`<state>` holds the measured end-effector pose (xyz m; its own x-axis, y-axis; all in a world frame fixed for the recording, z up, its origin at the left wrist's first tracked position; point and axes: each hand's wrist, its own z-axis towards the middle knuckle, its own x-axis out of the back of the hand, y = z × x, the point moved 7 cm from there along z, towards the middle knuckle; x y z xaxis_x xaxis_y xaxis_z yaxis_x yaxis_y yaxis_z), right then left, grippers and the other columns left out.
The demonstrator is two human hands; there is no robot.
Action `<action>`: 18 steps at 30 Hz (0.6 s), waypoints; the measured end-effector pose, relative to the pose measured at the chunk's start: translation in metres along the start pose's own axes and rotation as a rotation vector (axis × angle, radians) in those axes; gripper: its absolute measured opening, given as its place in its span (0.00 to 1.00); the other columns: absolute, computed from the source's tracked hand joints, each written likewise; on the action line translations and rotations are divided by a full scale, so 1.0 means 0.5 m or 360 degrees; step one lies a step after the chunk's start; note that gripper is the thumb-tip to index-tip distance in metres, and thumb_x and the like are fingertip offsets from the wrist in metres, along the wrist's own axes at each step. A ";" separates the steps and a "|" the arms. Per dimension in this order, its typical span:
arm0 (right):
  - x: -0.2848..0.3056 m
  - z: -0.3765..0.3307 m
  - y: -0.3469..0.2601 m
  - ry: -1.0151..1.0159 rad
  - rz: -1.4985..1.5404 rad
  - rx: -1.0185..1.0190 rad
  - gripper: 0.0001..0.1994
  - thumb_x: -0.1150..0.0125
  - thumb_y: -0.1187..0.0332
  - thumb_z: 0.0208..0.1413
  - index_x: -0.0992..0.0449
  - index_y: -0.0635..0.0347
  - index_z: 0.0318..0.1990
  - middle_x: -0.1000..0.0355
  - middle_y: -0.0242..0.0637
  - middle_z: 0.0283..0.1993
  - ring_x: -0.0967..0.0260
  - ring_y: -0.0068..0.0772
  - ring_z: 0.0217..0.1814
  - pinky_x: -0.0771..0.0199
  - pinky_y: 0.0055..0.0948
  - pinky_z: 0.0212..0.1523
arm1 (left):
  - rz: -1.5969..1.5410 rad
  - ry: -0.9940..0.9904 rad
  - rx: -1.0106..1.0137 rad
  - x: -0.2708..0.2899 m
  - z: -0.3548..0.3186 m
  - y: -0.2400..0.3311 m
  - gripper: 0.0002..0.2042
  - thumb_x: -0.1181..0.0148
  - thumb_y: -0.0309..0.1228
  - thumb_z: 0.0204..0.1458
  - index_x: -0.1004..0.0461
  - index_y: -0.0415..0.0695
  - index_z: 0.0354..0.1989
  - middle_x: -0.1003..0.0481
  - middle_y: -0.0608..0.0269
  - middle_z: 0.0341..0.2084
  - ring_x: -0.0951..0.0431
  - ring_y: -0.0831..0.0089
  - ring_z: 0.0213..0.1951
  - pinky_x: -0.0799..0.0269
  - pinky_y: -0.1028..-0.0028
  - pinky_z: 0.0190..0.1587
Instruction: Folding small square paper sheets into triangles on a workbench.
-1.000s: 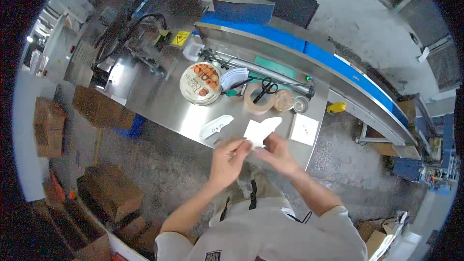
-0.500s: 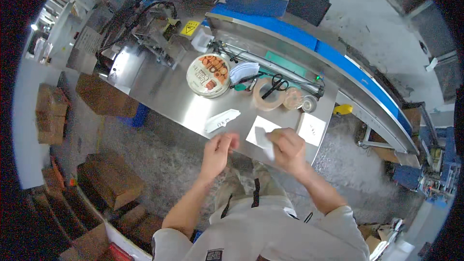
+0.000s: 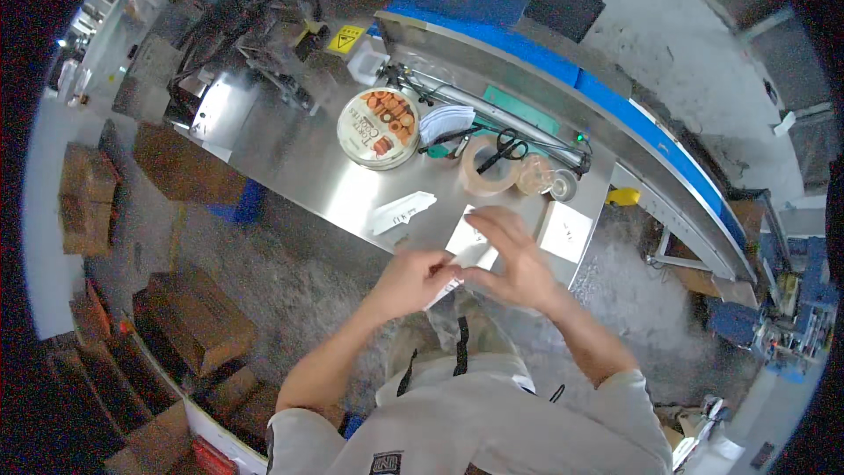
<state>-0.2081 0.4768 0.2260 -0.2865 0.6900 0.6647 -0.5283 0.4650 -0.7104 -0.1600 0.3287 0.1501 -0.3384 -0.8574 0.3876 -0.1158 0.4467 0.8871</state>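
Close to the bench's near edge, my left hand (image 3: 411,284) pinches a white paper slip (image 3: 442,293) between thumb and fingertips. My right hand (image 3: 520,266) curves round the slip's other side, its thumb against it beside the left fingertips and its longer fingers stretched above. Under and behind the hands lies a stack of white paper (image 3: 463,230), partly hidden. A folded white slip (image 3: 403,212) with dark print rests left of it. Right of my right hand sits a white box-like block (image 3: 565,231) with dark marks.
On the metal bench (image 3: 290,178) stand a round cookie tin (image 3: 378,128), folded masks (image 3: 447,123), a wide tape roll (image 3: 489,165), black scissors (image 3: 505,149) and smaller tape rolls (image 3: 534,174). A blue-edged conveyor (image 3: 607,105) runs behind. Cardboard boxes (image 3: 193,321) stand on the floor at left.
My left hand has moved right and taken hold of the slip. The right hand, earlier pinching a white slip over the stack, now has its fingers spread wider and its thumb beside the left hand.
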 end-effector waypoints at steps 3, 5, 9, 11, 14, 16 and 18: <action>-0.104 -0.029 0.084 -0.0873 0.0338 -0.0286 0.12 0.35 0.69 0.53 0.22 0.62 0.44 0.23 0.46 0.41 0.25 0.45 0.43 0.26 0.37 0.45 | 0.0390 -0.0226 -0.0205 -0.025 0.006 0.006 0.09 0.40 0.33 0.55 0.23 0.40 0.34 0.26 0.50 0.21 0.27 0.55 0.22 0.32 0.64 0.27; -0.117 -0.032 0.100 -0.0862 0.0427 -0.0382 0.10 0.36 0.70 0.53 0.22 0.63 0.42 0.23 0.45 0.38 0.24 0.42 0.40 0.26 0.36 0.44 | 0.0375 -0.0194 -0.0232 -0.012 0.005 0.008 0.09 0.41 0.34 0.55 0.24 0.40 0.33 0.27 0.52 0.20 0.27 0.52 0.23 0.31 0.64 0.29; -0.162 -0.025 0.135 -0.0750 0.0504 -0.0453 0.09 0.37 0.71 0.54 0.22 0.64 0.41 0.23 0.45 0.37 0.24 0.38 0.39 0.27 0.35 0.42 | -0.0053 -0.0014 0.0054 0.024 0.006 -0.081 0.07 0.40 0.32 0.55 0.23 0.41 0.37 0.25 0.53 0.23 0.24 0.60 0.26 0.30 0.66 0.31; -0.214 -0.009 0.172 -0.0621 0.0391 -0.0445 0.08 0.38 0.71 0.55 0.23 0.64 0.41 0.24 0.47 0.37 0.24 0.40 0.39 0.27 0.36 0.42 | -0.0074 0.0035 0.0139 0.041 0.027 -0.161 0.07 0.40 0.31 0.55 0.22 0.41 0.38 0.22 0.54 0.27 0.23 0.65 0.28 0.29 0.69 0.33; -0.310 0.065 0.241 -0.0439 0.0346 -0.0478 0.08 0.40 0.68 0.56 0.24 0.64 0.39 0.25 0.49 0.38 0.26 0.48 0.42 0.28 0.38 0.44 | -0.0053 0.0311 0.0172 0.089 0.085 -0.286 0.07 0.38 0.30 0.54 0.20 0.40 0.37 0.21 0.54 0.30 0.21 0.67 0.31 0.27 0.70 0.37; -0.361 0.099 0.288 -0.0327 0.0306 -0.0513 0.09 0.40 0.66 0.55 0.23 0.62 0.39 0.26 0.49 0.40 0.27 0.51 0.45 0.29 0.40 0.46 | 0.0169 0.0436 0.0198 0.116 0.125 -0.327 0.07 0.36 0.31 0.51 0.19 0.41 0.35 0.21 0.54 0.28 0.21 0.65 0.32 0.26 0.69 0.38; -0.409 0.121 0.322 -0.0417 0.0137 -0.0578 0.10 0.42 0.64 0.57 0.22 0.58 0.41 0.25 0.49 0.41 0.27 0.52 0.47 0.28 0.43 0.48 | 0.0326 0.0420 0.0242 0.127 0.158 -0.370 0.08 0.37 0.32 0.50 0.19 0.42 0.34 0.22 0.52 0.29 0.21 0.60 0.33 0.26 0.65 0.38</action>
<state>-0.2829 0.3772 -0.0104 -0.5342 0.5931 0.6024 -0.1925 0.6085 -0.7698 -0.2338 0.2116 -0.0088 -0.1187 -0.7739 0.6221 -0.2150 0.6317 0.7448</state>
